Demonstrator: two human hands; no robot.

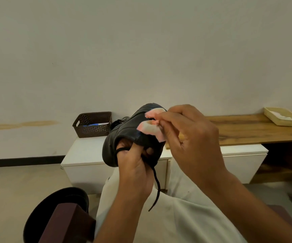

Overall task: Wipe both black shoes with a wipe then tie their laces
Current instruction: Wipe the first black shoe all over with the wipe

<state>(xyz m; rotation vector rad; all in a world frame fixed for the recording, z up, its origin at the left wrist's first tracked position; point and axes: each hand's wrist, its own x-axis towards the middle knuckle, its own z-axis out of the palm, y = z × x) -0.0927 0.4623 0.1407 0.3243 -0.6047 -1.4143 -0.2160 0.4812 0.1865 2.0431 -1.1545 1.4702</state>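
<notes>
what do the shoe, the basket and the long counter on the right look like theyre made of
Black shoe: looks like smooth leather or a leather-like synthetic, with a soft sheen and creases. Basket: probably moulded dark brown plastic, judging by its regular punched holes and cut handle. Counter: wood or wood-look laminate, showing brown grain streaks under a semi-gloss finish.

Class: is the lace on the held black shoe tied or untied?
Untied. One end of the lace hangs loose below the shoe, which the left hand holds.
</notes>
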